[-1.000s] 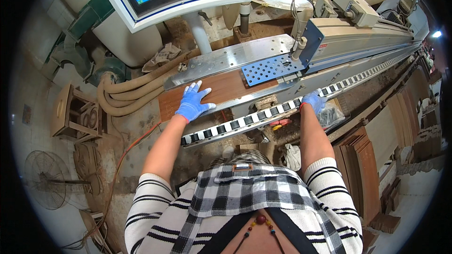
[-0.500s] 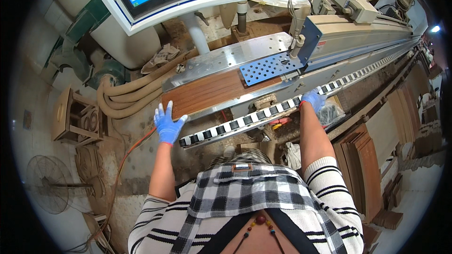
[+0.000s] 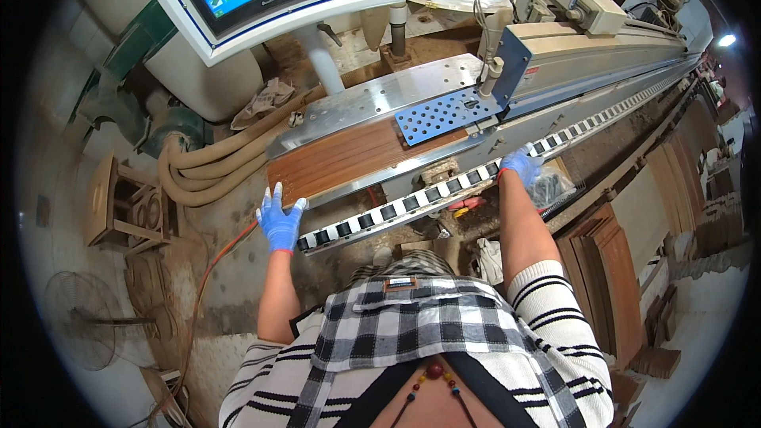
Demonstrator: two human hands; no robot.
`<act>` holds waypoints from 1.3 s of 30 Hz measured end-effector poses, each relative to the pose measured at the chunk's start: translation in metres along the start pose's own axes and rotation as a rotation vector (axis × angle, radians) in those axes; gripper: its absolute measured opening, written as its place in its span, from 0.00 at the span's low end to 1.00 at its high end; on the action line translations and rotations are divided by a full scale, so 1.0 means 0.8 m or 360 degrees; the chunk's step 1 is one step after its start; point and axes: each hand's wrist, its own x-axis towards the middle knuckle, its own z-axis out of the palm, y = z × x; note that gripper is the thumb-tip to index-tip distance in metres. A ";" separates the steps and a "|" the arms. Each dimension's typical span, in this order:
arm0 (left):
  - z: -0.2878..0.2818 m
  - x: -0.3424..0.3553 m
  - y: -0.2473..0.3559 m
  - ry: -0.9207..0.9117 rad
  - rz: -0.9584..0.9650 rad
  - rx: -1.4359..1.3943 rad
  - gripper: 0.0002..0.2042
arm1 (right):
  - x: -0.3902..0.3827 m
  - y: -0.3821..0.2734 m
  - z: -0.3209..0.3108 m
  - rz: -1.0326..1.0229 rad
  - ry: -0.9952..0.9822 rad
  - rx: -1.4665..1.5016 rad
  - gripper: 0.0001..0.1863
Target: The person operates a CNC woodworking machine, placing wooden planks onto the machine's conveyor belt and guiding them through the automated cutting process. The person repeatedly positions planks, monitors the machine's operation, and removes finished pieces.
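Head cam: your spread blue-gloved L hand [image 3: 279,220] presses the stiff reddish-brown grooved wood panel [image 3: 349,160] end; R hand [image 3: 521,166] grip can't tell.

Perforated blue plate [image 3: 438,113] over wooden panel [image 3: 341,160]

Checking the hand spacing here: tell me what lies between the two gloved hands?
In the head view, the black-and-white segmented conveyor track runs from the left hand toward the right hand.

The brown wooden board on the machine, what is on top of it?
A blue plate with holes covers the wooden board at its right end. The left hand touches its near-left corner. The board's far end is hidden.
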 end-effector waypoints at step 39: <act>-0.004 0.002 0.002 0.0001 0.0018 0.0063 0.37 | -0.007 -0.003 -0.006 -0.0007 0.0002 0.0033 0.37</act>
